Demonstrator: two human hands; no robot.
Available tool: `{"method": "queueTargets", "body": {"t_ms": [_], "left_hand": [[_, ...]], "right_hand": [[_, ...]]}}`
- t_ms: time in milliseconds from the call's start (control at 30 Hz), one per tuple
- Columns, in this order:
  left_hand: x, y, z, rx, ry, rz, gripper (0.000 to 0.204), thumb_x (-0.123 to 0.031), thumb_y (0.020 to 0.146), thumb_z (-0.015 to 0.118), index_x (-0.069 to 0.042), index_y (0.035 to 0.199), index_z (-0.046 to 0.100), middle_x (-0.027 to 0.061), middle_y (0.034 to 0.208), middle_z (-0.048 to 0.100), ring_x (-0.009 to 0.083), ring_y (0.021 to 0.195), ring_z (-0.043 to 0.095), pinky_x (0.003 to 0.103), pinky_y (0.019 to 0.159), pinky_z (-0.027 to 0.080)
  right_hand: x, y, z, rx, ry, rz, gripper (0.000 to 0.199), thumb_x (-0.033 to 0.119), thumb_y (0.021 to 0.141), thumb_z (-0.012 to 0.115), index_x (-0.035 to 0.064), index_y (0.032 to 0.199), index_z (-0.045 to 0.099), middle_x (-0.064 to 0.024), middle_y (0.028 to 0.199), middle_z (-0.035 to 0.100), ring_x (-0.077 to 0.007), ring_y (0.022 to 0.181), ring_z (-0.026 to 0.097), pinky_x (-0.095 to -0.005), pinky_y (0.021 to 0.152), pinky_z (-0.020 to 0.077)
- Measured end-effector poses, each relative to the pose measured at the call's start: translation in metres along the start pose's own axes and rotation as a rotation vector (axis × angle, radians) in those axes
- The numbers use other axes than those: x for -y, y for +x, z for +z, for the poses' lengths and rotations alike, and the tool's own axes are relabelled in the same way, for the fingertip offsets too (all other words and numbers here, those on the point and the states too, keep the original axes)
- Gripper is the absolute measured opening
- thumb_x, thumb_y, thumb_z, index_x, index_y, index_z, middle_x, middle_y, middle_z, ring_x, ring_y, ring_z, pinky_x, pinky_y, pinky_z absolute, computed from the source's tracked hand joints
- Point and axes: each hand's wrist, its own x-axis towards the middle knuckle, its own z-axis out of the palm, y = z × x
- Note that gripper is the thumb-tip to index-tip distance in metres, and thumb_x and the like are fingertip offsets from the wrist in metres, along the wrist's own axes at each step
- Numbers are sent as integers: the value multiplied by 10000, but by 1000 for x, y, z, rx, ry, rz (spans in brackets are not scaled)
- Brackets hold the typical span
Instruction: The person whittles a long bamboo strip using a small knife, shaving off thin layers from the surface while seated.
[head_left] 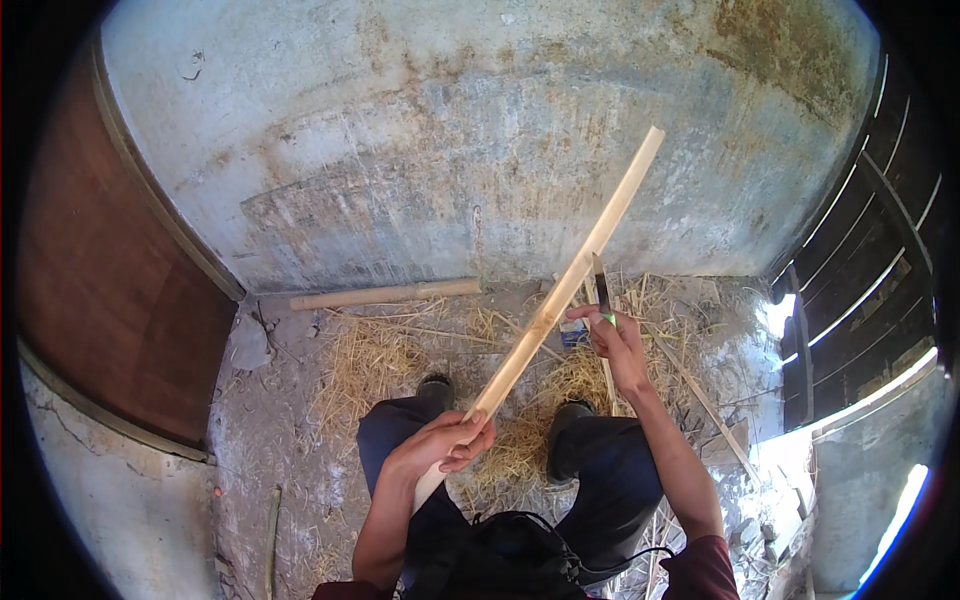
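Wooden slat [560, 285] (knife [600, 283] alongside)

We see daylight entering from the right — blown-out glare at the gate [865, 250] gaps and lower right. The wall [480, 130] is evenly lit, shadows soft. Strong fisheye bending, black vignette at corners — centre sharp, rim slightly soft.

1. The left hand [437, 447] grips the lower end of a long pale wooden strip [560, 290] that slants up to the right.
2. The right hand [615, 340] holds a knife [600, 285] with its blade against the strip.
3. Straw-like shavings [375, 360] litter the ground around the person's feet.
4. A short pole [385, 294] lies at the foot of the weathered wall [450, 140].
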Motion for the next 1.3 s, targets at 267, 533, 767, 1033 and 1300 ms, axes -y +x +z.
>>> {"method": "queueTargets", "body": {"t_ms": [267,533,767,1033,1300], "left_hand": [[8,6,14,60,26,-39,515,-479,1165,474,10,1123,628,-9,644,481,81,466,467,248,424,413],[2,4,55,-787,1014,792,466,-71,876,881,-35,1263,622,110,1120,700,231,969,705,360,842,549],[15,-19,86,229,1013,681,327,-188,942,814,-118,1247,719,72,1173,701,271,1167,645,455,1019,495],[68,-4,118,756,996,487,388,-152,1032,656,-151,1420,666,85,1413,623,283,1342,585,501,1129,440],[-7,-7,89,-6,977,907,461,-71,951,707,-129,1403,640,139,1350,682,301,1220,667,479,1040,507]], "right_hand": [[8,-2,11,49,55,50,357,308,1058,733,13,1257,762,91,723,518,-34,605,376,-246,551,280],[-10,2,3,-5,4,115,318,304,1039,755,17,1176,767,100,704,505,-24,566,340,-251,513,232],[-7,3,8,-5,23,141,314,359,986,826,56,965,751,95,642,480,-37,552,368,-275,514,263],[-1,2,13,16,-17,105,260,317,994,813,70,972,734,93,663,508,-39,566,410,-263,519,292],[1,1,10,43,16,128,255,298,1001,800,56,1077,765,102,682,487,-34,573,387,-259,528,284]]}}
